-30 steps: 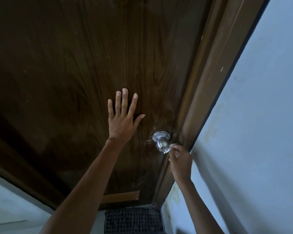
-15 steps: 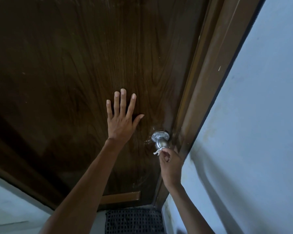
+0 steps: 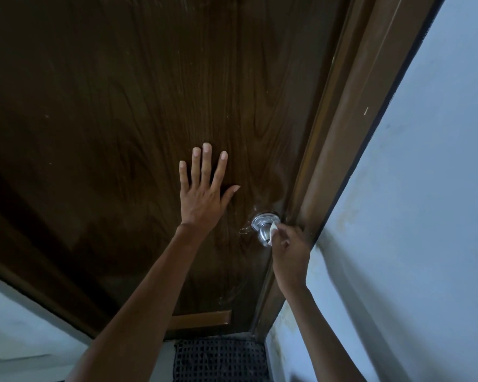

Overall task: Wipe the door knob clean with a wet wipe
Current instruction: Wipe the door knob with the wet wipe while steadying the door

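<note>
A shiny metal door knob (image 3: 263,229) sticks out of a dark brown wooden door (image 3: 149,106), close to the door's right edge. My right hand (image 3: 290,250) is closed on a small white wet wipe (image 3: 273,230) and presses it against the right side of the knob. The knob's right part is hidden behind the wipe and my fingers. My left hand (image 3: 204,197) lies flat on the door to the left of the knob, fingers spread and pointing up, holding nothing.
A lighter brown door frame (image 3: 353,139) runs along the right of the door, with a pale blue wall (image 3: 425,216) beyond it. A dark woven mat (image 3: 221,359) lies on the floor at the door's foot. Pale wall shows at lower left.
My right hand has moved with the wipe from under the knob's tip up onto its right side. The left hand stays flat on the door.
</note>
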